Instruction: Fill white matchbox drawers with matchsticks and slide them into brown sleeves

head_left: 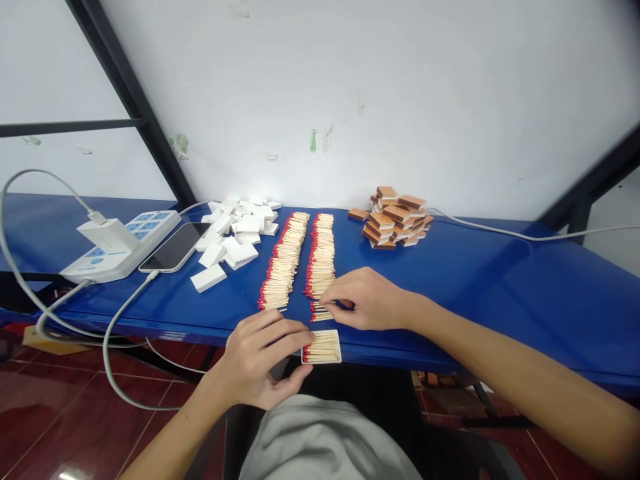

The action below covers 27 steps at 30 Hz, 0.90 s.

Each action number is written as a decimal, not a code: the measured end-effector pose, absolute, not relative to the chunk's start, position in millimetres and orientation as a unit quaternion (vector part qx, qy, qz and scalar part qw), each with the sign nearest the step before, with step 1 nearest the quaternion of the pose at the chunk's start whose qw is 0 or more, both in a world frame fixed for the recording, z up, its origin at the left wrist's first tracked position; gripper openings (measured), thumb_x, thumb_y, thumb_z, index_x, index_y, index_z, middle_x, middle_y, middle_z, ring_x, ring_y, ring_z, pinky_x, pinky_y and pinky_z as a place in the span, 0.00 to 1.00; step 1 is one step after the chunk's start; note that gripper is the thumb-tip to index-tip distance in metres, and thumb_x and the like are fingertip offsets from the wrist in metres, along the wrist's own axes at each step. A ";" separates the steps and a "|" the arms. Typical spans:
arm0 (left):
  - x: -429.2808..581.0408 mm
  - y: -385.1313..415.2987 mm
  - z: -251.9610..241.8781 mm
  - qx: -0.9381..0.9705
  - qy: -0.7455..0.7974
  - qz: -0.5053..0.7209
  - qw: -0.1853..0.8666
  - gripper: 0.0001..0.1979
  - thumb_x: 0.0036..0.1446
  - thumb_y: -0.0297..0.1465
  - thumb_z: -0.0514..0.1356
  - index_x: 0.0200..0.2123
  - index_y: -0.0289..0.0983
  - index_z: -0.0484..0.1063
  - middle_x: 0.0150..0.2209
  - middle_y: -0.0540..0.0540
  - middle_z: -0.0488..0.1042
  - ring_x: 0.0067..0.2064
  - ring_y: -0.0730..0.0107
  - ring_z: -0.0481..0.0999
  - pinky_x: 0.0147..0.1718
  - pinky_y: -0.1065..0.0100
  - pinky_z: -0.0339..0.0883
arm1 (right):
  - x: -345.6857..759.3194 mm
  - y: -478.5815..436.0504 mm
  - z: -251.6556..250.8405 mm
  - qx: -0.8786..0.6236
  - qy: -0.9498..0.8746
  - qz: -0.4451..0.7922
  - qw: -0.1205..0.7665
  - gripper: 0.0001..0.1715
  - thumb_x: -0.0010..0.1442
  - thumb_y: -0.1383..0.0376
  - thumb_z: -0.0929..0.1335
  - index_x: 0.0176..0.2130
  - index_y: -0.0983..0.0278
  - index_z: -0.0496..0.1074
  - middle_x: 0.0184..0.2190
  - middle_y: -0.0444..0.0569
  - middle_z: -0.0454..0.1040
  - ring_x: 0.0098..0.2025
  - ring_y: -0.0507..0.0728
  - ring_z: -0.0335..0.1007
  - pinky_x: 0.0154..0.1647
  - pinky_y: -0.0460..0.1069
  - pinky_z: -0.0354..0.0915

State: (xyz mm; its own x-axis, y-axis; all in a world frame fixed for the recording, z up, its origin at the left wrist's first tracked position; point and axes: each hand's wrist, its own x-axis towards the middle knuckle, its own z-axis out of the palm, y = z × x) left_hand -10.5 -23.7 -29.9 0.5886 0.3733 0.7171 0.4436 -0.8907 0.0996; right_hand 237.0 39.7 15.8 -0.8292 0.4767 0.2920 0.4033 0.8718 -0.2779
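Left hand [263, 360] is gripping one filled tray [322, 347]; right hand [367, 300] is pinching matches [320, 311] — two rows [300, 260] lying beside.

**Both hands low and close together**

The left hand [263, 360] reaches in from below, fingers curled and thumb tucked under, pinching. The right hand [367, 300] comes in from the right on an outstretched forearm, palm down, fingertips gathered in a pinch.
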 end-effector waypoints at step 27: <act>-9.7 -26.0 -27.5 -0.888 -0.235 -0.391 0.047 0.14 0.54 0.29 0.64 0.45 0.38 0.75 0.38 0.44 0.82 0.35 0.64 0.79 0.34 0.62 0.73 | 235.6 42.4 12.4 -0.240 -0.949 0.084 0.184 0.09 0.65 0.69 0.67 0.34 0.65 0.76 0.27 0.43 0.75 0.28 0.50 0.64 0.30 0.46 0.50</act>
